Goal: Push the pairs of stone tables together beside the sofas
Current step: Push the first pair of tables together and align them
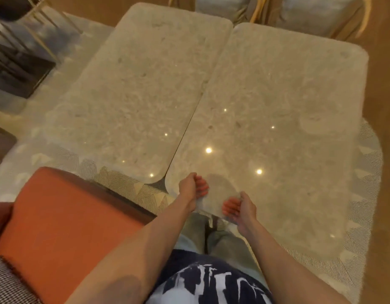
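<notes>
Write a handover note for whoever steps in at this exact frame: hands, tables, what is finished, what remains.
Left hand: curled, palm turned inward, over the near edge of the right stone table; no grip on anything.
Right hand: same pose, also over that near edge, holding nothing.
Tables: left stone table and the right one sit side by side on the patterned rug, long edges nearly touching, only a thin seam between. The right table sits nearer the person than the left. Orange sofa is at the near left.
Done: this pair looks pushed together.
Left: perhaps squaring the ends; any other pairs are out of view.
</notes>
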`<state>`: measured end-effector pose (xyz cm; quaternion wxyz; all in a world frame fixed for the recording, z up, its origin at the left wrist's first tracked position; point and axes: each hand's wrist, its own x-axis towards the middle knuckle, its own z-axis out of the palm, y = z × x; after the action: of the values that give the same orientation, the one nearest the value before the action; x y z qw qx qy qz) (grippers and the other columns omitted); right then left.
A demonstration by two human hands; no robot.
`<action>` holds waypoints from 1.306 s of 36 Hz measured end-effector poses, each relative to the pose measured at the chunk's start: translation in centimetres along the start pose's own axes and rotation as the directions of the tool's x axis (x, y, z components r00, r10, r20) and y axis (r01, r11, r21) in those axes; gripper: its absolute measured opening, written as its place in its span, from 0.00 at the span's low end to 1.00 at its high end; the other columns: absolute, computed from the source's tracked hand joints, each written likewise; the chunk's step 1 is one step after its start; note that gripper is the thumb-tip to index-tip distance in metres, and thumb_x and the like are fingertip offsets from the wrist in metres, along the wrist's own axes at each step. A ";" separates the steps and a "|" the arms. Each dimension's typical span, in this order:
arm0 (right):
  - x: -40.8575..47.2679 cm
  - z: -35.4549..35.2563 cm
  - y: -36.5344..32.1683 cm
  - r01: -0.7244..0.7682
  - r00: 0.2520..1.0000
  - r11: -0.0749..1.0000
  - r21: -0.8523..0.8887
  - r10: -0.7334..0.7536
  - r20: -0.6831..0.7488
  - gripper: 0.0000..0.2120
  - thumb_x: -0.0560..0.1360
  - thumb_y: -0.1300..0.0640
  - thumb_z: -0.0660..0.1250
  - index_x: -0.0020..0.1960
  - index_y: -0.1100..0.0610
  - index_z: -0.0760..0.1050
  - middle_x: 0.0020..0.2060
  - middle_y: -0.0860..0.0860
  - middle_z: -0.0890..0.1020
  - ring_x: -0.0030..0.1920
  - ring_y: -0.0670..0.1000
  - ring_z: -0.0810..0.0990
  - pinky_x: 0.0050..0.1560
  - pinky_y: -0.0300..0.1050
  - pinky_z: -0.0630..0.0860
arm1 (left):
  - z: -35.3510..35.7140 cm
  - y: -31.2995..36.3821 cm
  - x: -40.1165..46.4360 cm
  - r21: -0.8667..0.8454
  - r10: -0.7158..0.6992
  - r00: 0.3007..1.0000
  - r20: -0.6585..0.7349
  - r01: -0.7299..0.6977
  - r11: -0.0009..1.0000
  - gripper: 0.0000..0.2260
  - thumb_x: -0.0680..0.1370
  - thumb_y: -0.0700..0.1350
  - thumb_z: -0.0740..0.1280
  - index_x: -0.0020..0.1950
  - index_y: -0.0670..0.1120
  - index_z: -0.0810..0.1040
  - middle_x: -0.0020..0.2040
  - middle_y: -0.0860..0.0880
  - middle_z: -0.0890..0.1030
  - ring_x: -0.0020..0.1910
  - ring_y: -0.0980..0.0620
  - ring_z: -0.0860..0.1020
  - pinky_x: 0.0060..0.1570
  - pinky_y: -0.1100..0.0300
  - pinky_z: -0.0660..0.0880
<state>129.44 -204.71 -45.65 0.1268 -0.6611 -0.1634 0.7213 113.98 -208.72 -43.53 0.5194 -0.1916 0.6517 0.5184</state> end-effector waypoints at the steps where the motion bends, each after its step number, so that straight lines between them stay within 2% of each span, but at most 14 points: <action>1: -0.1 -0.3 1.5 -0.024 1.000 1.000 0.002 0.024 0.000 0.20 0.82 0.47 0.57 0.44 0.63 0.75 0.32 0.60 0.79 0.31 0.57 0.79 0.34 0.49 0.78 | -1.0 -0.8 -0.1 -0.012 -0.036 0.999 -0.017 0.035 0.999 0.14 0.81 0.44 0.58 0.34 0.47 0.67 0.25 0.49 0.68 0.22 0.50 0.68 0.27 0.60 0.68; 5: 0.6 -2.2 5.2 -0.116 0.993 0.993 -0.003 0.116 -0.016 0.27 0.81 0.41 0.58 0.46 0.66 0.76 0.36 0.62 0.82 0.36 0.59 0.81 0.37 0.50 0.80 | -3.0 -3.4 -0.2 -0.063 -0.165 0.983 -0.085 0.160 0.985 0.14 0.79 0.46 0.63 0.35 0.45 0.68 0.29 0.46 0.68 0.25 0.49 0.69 0.30 0.56 0.74; 8: 1.5 -3.3 6.4 -0.138 0.988 0.990 -0.004 0.138 -0.071 0.33 0.80 0.35 0.56 0.47 0.66 0.76 0.40 0.63 0.80 0.39 0.60 0.80 0.40 0.53 0.81 | -3.3 -4.1 0.7 -0.062 -0.232 0.969 -0.088 0.227 0.972 0.15 0.79 0.54 0.67 0.45 0.42 0.77 0.32 0.45 0.72 0.30 0.48 0.73 0.36 0.54 0.77; 11: 2.0 -3.5 6.5 -0.148 0.982 0.989 0.028 0.151 -0.116 0.28 0.79 0.35 0.59 0.46 0.62 0.74 0.39 0.60 0.78 0.41 0.59 0.80 0.46 0.57 0.82 | -3.1 -3.8 2.0 -0.055 -0.287 0.949 -0.130 0.282 0.958 0.25 0.76 0.59 0.69 0.64 0.42 0.76 0.48 0.44 0.78 0.41 0.46 0.79 0.45 0.52 0.80; 14: 2.4 -3.1 6.7 -0.090 0.988 0.963 0.255 0.119 -0.100 0.18 0.80 0.42 0.62 0.53 0.58 0.74 0.48 0.59 0.79 0.45 0.57 0.80 0.63 0.60 0.75 | -3.7 -4.2 2.7 0.010 -0.321 0.927 -0.194 0.329 0.944 0.40 0.71 0.65 0.71 0.75 0.43 0.66 0.67 0.40 0.74 0.59 0.39 0.77 0.58 0.44 0.78; 17: 2.4 -2.1 6.7 -0.010 0.993 0.813 0.583 0.075 -0.087 0.13 0.81 0.49 0.63 0.58 0.57 0.76 0.60 0.59 0.80 0.56 0.58 0.80 0.65 0.58 0.73 | -5.0 -4.6 2.9 -0.146 -0.340 0.940 0.011 0.338 0.930 0.37 0.73 0.63 0.71 0.75 0.45 0.64 0.59 0.41 0.77 0.48 0.43 0.77 0.45 0.47 0.78; 19: 2.4 -1.6 6.8 0.041 0.989 0.737 0.674 0.068 -0.135 0.14 0.81 0.50 0.63 0.63 0.57 0.75 0.65 0.58 0.78 0.65 0.59 0.77 0.67 0.58 0.73 | -5.8 -4.4 3.9 -0.267 -0.345 0.925 0.160 0.377 0.887 0.34 0.75 0.62 0.69 0.74 0.43 0.67 0.54 0.40 0.78 0.50 0.41 0.78 0.53 0.44 0.78; 21: 2.4 -1.1 6.6 0.069 0.982 0.729 0.681 0.070 -0.175 0.18 0.81 0.50 0.64 0.67 0.57 0.74 0.67 0.58 0.77 0.67 0.58 0.76 0.68 0.56 0.74 | -6.1 -4.0 4.7 -0.358 -0.337 0.915 0.222 0.398 0.845 0.34 0.76 0.60 0.69 0.74 0.41 0.67 0.59 0.37 0.78 0.53 0.38 0.78 0.59 0.41 0.77; 23: 2.6 -0.8 6.8 0.095 0.974 0.732 0.675 0.072 -0.214 0.22 0.80 0.50 0.65 0.70 0.58 0.72 0.67 0.57 0.77 0.65 0.57 0.77 0.64 0.54 0.75 | -6.2 -3.8 4.9 -0.374 -0.328 0.916 0.229 0.394 0.839 0.34 0.76 0.59 0.69 0.75 0.40 0.66 0.63 0.36 0.76 0.54 0.37 0.78 0.54 0.41 0.78; 25: 2.7 -0.7 6.8 0.099 0.971 0.739 0.667 0.074 -0.226 0.24 0.80 0.50 0.65 0.71 0.60 0.69 0.67 0.58 0.77 0.65 0.57 0.77 0.63 0.54 0.76 | -6.5 -3.9 5.1 -0.357 -0.302 0.922 0.242 0.374 0.856 0.33 0.76 0.58 0.69 0.74 0.40 0.66 0.60 0.36 0.77 0.52 0.37 0.79 0.52 0.41 0.78; 29: 2.6 -0.6 7.1 0.125 0.968 0.753 0.646 0.049 -0.245 0.23 0.79 0.51 0.66 0.70 0.62 0.67 0.65 0.60 0.77 0.66 0.61 0.76 0.63 0.59 0.77 | -7.1 -4.1 5.3 -0.328 -0.258 0.925 0.278 0.344 0.880 0.28 0.78 0.57 0.67 0.72 0.42 0.68 0.59 0.37 0.79 0.56 0.37 0.78 0.65 0.37 0.73; 34: 2.2 -0.1 6.9 0.147 0.969 0.769 0.622 0.015 -0.248 0.22 0.80 0.52 0.64 0.70 0.61 0.68 0.66 0.60 0.77 0.66 0.61 0.76 0.61 0.59 0.78 | -7.1 -4.1 5.2 -0.268 -0.217 0.920 0.325 0.310 0.912 0.27 0.81 0.59 0.62 0.73 0.43 0.68 0.61 0.39 0.78 0.59 0.38 0.78 0.67 0.38 0.72; 40: 1.6 0.2 7.1 0.159 0.970 0.781 0.604 -0.009 -0.244 0.22 0.81 0.53 0.63 0.72 0.60 0.67 0.67 0.59 0.76 0.67 0.60 0.75 0.64 0.59 0.76 | -7.4 -4.2 4.8 -0.251 -0.194 0.924 0.330 0.284 0.925 0.29 0.81 0.60 0.60 0.75 0.42 0.67 0.65 0.38 0.77 0.61 0.38 0.77 0.54 0.43 0.79; 47: 1.8 -0.5 7.0 0.120 0.981 0.800 0.588 -0.005 -0.194 0.19 0.82 0.53 0.61 0.69 0.60 0.68 0.68 0.59 0.75 0.68 0.60 0.74 0.67 0.59 0.74 | -7.6 -4.2 5.3 -0.283 -0.234 0.899 0.369 0.348 0.894 0.28 0.80 0.60 0.62 0.73 0.42 0.68 0.62 0.37 0.78 0.58 0.37 0.78 0.53 0.41 0.78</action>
<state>130.03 -210.32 -50.16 0.3665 -0.6449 0.0621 0.6677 111.59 -215.45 -50.79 0.6511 -0.2872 0.4202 0.5631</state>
